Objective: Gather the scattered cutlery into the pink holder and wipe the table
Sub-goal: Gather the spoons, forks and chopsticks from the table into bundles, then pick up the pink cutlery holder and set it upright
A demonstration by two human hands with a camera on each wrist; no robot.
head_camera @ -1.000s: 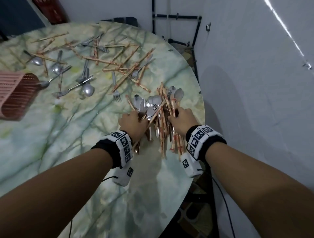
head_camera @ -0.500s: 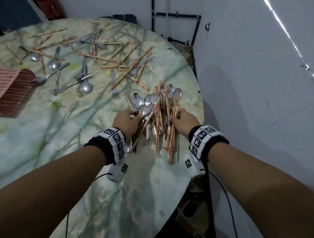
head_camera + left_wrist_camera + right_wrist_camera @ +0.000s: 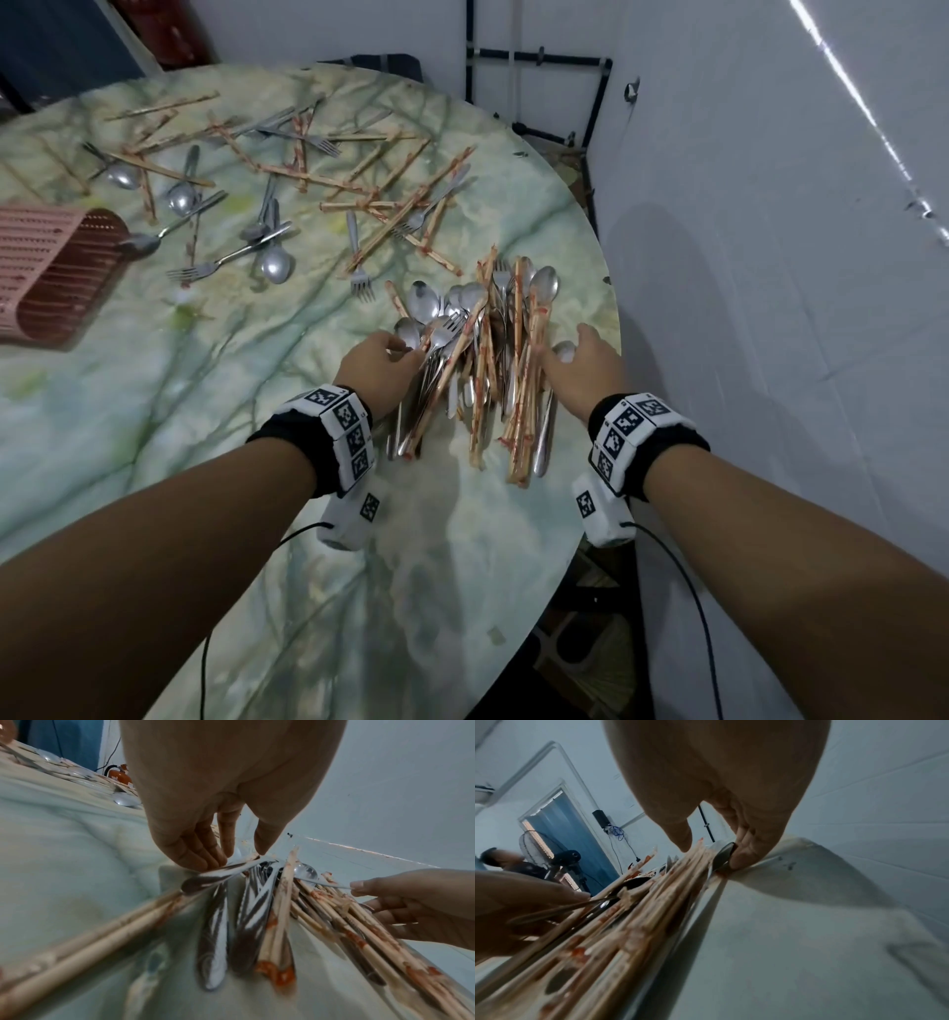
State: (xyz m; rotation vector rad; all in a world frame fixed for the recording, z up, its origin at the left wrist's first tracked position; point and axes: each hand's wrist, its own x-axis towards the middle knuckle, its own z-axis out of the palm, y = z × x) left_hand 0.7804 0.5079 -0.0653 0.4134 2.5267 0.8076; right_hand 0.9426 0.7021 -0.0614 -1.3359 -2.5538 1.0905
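A gathered pile of spoons, forks and stained wooden chopsticks [image 3: 477, 360] lies near the right edge of the round marble table [image 3: 154, 421]. My left hand [image 3: 400, 352] rests against the pile's left side, its straight fingertips [image 3: 203, 860] touching a spoon. My right hand [image 3: 575, 354] lies against the right side, its fingers [image 3: 739, 854] touching a spoon bowl [image 3: 723, 853] and its thumb on the chopsticks. The pink holder [image 3: 51, 277] lies on its side at the far left. More scattered cutlery [image 3: 267, 205] covers the far half of the table.
The table's rim [image 3: 611, 308] runs just right of the pile, with a white wall [image 3: 770, 308] beyond it. A dark pipe frame [image 3: 539, 61] stands behind the table. A person [image 3: 498, 860] and a fan [image 3: 539, 845] are far off.
Both hands were curled tightly against the pile. Now the fingers have loosened, and the right hand has shifted out to the right onto a spoon by the rim.
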